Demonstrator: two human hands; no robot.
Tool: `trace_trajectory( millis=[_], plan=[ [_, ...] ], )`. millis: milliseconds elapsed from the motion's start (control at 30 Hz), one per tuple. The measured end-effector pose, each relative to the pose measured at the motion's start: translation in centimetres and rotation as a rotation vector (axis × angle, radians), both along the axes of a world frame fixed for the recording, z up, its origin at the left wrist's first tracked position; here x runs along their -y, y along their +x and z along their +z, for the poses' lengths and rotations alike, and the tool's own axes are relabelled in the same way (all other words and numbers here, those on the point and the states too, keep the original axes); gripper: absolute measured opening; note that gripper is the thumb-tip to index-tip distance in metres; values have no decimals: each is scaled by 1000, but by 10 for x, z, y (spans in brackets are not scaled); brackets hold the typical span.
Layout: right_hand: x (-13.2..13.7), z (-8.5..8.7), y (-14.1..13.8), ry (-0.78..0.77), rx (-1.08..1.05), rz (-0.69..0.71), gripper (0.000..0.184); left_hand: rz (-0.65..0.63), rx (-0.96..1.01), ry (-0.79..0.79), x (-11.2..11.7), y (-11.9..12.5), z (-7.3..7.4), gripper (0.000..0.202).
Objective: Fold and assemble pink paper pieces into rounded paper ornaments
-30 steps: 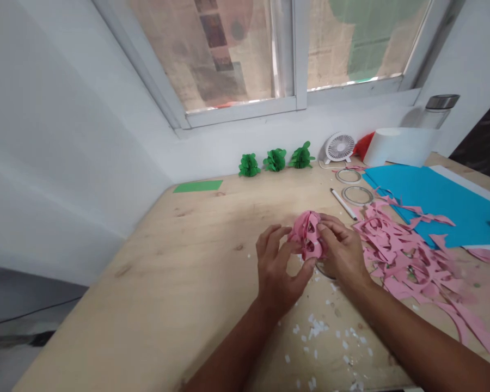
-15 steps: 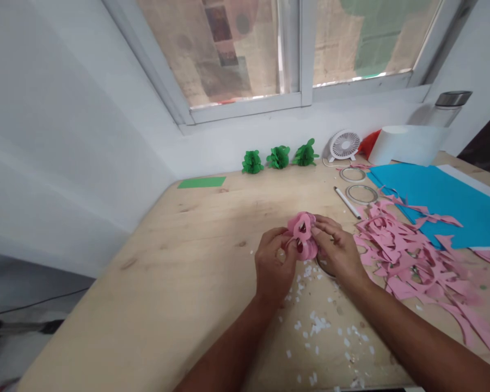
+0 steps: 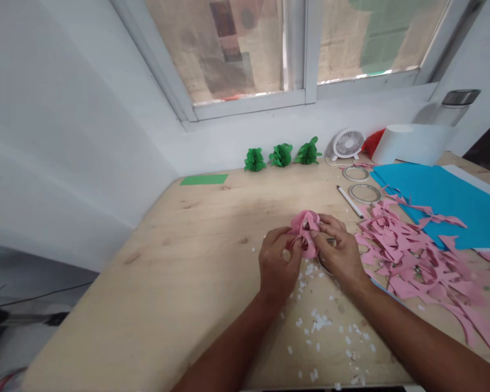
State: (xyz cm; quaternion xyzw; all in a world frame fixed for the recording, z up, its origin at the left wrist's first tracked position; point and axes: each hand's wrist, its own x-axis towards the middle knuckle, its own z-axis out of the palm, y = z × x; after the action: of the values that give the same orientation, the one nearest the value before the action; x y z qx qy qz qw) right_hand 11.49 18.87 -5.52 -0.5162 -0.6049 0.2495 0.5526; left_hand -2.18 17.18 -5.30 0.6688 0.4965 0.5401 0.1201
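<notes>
Item: pink paper flower, folded cut-out petals, held just above the wooden worktop. It sits well in front of the small white desk fan and a little to its left.

Left hand: fingertips pinched on the flower's lower left edge, the flower just beyond the knuckles.

Right hand: thumb and forefinger grasping the flower's right side, the flower at its fingertips and to their left.

Other stock, placed from the fan:
- three green paper ornaments, in a row just to its left
- green paper slip, far left
- two tape rings, just in front
- white pen, in front, beside the nearer ring
- blue paper sheet, to the right and in front
- pink paper offcuts, in front, overlapping the blue sheet's near edge
- white paper bits, far in front, under the forearms
- white paper roll, just to the right
</notes>
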Motion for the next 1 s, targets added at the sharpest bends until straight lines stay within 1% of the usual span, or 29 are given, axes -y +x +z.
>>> trace_trajectory(
  millis=[67, 133, 200, 300, 367, 433, 533, 633, 800, 1000],
  plan=[
    [-1, -2, 1, -38, -61, 9, 17, -10, -29, 11, 0, 0, -1, 8],
    [-1, -2, 1, -77, -124, 33, 17, 2, -54, 48, -1, -1, 0, 15],
    [0, -1, 0, -101, -179, 63, 18, 26, -101, 123, -2, -2, 2, 21],
    [2, -1, -1, -125, -251, 96, 18, 28, -223, 257, -1, -3, 6, 14],
    [2, -1, -1, -135, -286, 107, 18, 11, -273, 308, 0, -2, 9, 14],
    [1, -1, -1, -138, -303, 110, 17, -13, -285, 308, 1, -1, 12, 13],
    [2, -1, -1, -135, -320, 114, 17, -29, -275, 260, 3, 2, 12, 8],
    [4, 1, -4, -160, -378, 125, 17, -2, -270, 234, 3, 4, 10, 7],
    [8, 5, -10, -248, -514, 138, 16, 24, -293, 241, 1, 5, 6, 7],
    [9, 6, -11, -249, -539, 116, 18, 53, -275, 255, 0, 7, 4, 7]
  ],
)
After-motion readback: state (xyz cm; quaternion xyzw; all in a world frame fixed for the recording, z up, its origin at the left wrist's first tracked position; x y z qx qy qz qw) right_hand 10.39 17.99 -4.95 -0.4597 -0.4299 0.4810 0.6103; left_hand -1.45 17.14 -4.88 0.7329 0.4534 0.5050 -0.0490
